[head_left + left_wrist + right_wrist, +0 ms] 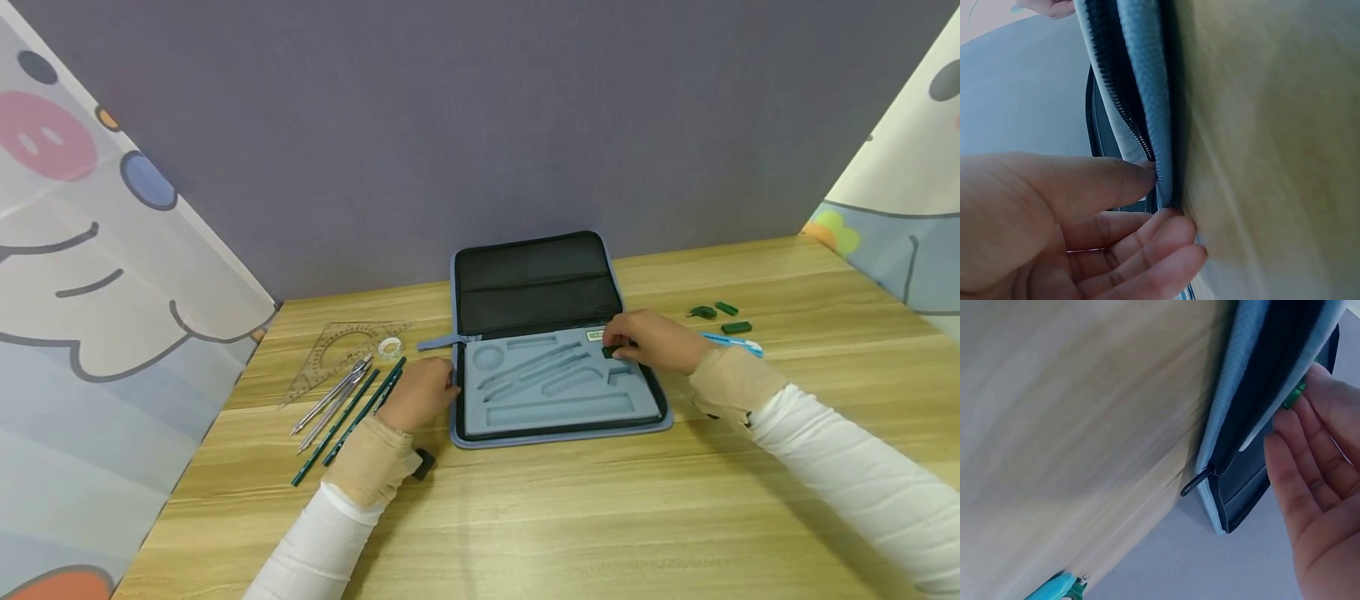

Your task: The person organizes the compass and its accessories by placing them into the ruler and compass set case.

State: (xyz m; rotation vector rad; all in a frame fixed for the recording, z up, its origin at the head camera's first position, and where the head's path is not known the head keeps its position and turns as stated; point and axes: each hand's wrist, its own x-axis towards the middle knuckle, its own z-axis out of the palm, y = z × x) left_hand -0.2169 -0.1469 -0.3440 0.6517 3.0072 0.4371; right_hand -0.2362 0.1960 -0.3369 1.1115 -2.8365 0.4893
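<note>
White sleeves point(855, 475) reach in closest to us, across the wooden table point(540, 517), and here's the blue case point(532, 275), open, with its grey foam tray point(642, 397). Left hand point(420, 392) pinches the case's left edge. Right hand point(660, 340), the nearer one, has fingertips clamped on a dark green piece point(612, 352) at the tray's upper right, seemingly lying crosswise, just beyond a small recess point(619, 377). Touching foam? Can't tell.

Arms point(318, 533) point(843, 479) forward, both hands point(418, 393) point(658, 337) in a thumb-and-finger pinch
</note>
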